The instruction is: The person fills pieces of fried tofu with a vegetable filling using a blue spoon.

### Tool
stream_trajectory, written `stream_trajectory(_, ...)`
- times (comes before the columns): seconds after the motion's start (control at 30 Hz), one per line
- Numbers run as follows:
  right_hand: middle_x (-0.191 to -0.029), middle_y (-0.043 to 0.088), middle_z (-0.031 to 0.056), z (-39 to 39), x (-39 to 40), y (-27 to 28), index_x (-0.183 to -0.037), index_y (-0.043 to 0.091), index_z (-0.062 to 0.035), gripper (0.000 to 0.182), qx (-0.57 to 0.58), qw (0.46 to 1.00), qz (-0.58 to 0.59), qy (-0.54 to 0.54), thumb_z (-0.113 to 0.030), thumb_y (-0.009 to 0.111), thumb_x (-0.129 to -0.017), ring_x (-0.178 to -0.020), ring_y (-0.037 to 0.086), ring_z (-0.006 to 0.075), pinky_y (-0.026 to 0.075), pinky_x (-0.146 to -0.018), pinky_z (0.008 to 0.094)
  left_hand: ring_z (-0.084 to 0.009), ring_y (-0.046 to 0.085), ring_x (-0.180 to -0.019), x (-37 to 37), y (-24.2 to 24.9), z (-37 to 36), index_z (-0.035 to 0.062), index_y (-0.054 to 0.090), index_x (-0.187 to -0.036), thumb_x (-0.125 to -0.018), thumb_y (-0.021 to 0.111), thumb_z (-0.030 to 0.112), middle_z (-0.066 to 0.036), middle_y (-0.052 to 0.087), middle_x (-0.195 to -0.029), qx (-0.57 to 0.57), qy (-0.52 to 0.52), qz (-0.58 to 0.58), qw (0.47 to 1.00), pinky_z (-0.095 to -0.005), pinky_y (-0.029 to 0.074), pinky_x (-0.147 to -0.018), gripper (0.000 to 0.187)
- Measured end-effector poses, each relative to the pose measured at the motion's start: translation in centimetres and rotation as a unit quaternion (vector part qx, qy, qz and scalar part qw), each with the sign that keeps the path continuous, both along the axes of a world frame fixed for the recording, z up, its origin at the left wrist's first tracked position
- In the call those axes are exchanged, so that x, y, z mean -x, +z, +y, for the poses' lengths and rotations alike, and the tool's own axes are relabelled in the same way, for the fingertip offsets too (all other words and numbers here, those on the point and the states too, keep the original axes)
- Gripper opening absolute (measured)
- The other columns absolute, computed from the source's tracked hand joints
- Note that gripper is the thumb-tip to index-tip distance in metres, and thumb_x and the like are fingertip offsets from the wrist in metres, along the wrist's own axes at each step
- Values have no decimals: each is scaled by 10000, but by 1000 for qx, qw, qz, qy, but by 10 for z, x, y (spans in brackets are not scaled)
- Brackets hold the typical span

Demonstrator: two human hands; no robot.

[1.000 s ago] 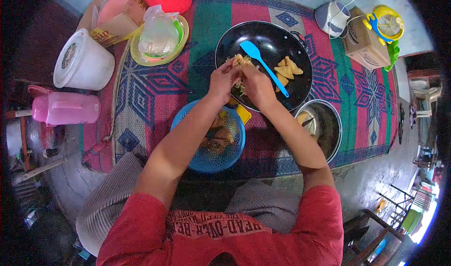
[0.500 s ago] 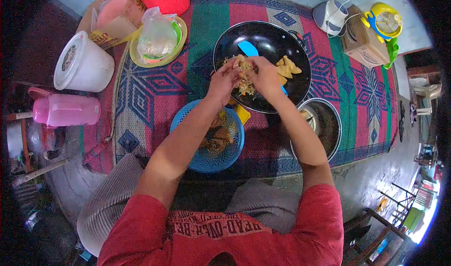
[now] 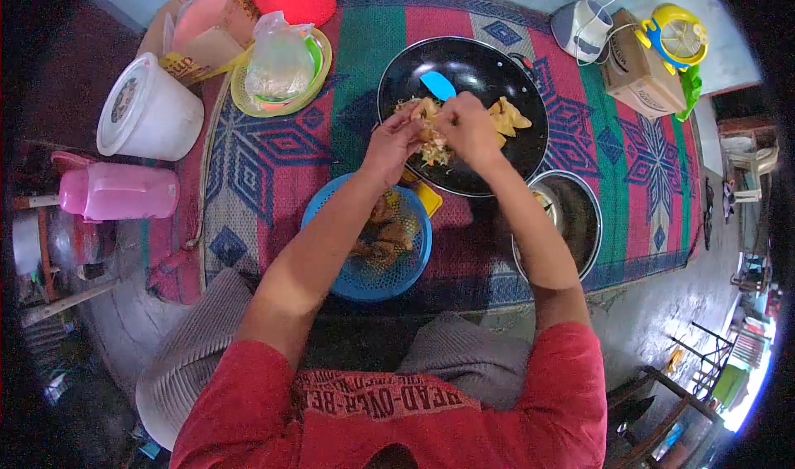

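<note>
Over the left part of a black wok (image 3: 489,63), my left hand (image 3: 396,142) is closed around a small piece of yellowish food (image 3: 427,110). My right hand (image 3: 468,129) touches the same piece from the right with its fingers pinched; what lies between them is too small to tell. Shredded vegetable filling (image 3: 435,153) lies in the wok below my fingers. A blue spatula (image 3: 438,85) sticks out behind my right hand. Folded yellow pieces (image 3: 507,117) rest in the wok to the right.
A blue basket (image 3: 373,285) with brown food stands nearer me, beside a metal bowl (image 3: 590,262). To the left are a pink jug (image 3: 124,192), a white bucket (image 3: 157,113) and a yellow basket (image 3: 240,96). A cardboard box (image 3: 642,76) sits at the back right.
My right hand has shifted slightly up and left, its fingers drawn closer together. My left hand stays in nearly the same place at the food piece.
</note>
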State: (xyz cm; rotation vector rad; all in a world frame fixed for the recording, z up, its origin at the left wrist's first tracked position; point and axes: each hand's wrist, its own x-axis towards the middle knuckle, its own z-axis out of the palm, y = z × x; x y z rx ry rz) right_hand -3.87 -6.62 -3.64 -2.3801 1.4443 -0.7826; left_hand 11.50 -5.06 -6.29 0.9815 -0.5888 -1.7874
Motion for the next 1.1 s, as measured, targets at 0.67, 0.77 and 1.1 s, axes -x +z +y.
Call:
stream_trajectory(0.67, -787, 550, 39, 4, -7, 7, -896, 535, -5, 215, -407, 803, -423, -98, -133, 573, -728, -690, 507, 107, 412, -608, 248, -88, 527, -817, 5, 13, 4, 102, 502, -1122, -807, 532, 97, -9, 553, -968, 80, -22, -56, 995, -220, 437, -680, 316)
stream_trajectory(0.77, -851, 558, 50, 3, -7, 0, -978, 519, 6, 284, -355, 864, -340, -108, -138, 575, -739, -746, 521, 109, 422, -645, 243, -122, 530, -884, 8, 13, 6, 88, 480, -1126, -804, 525, 94, -16, 540, -1021, 90, -27, -83, 992, -259, 435, -762, 325)
stream_trajectory(1.1, -869, 586, 54, 2, 1, -10, -991, 541, 0, 318, -308, 858, -410, -31, -120, 643, -715, -760, 537, 118, 435, -686, 246, -91, 540, -804, 11, 10, -2, 78, 502, -1104, -805, 528, 67, -26, 554, -980, 36, 34, 6, 999, -209, 446, -645, 301)
